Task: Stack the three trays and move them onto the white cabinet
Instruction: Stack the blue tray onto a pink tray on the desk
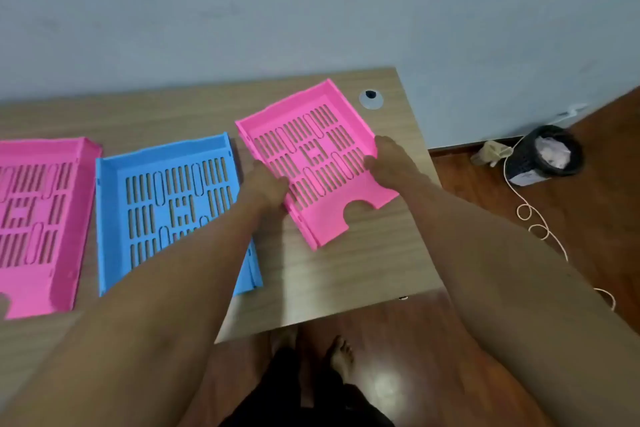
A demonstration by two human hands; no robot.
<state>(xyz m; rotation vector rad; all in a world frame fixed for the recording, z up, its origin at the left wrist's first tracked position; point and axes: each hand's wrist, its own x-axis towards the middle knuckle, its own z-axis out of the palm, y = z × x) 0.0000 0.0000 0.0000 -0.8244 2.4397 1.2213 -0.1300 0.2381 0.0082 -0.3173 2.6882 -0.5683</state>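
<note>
Left pink tray (34, 218) cut by the frame's left edge; blue tray's (166, 191) near end hidden under a forearm.

Three slotted trays sit in a row on the worktop (346, 274), which backs onto the wall. Left tray (38, 218) is cut by the frame edge, middle tray (166, 204) just beside it. Right tray (311, 163) lies turned at an angle, left hand (265, 185) on its left side, right hand (388, 163) on its right side. Cable grommet (370, 99) behind the right tray near the worktop's back corner. Waste bin (543, 156) on the floor to the right by the wall, cord (533, 218) trailing in front of it.
</note>
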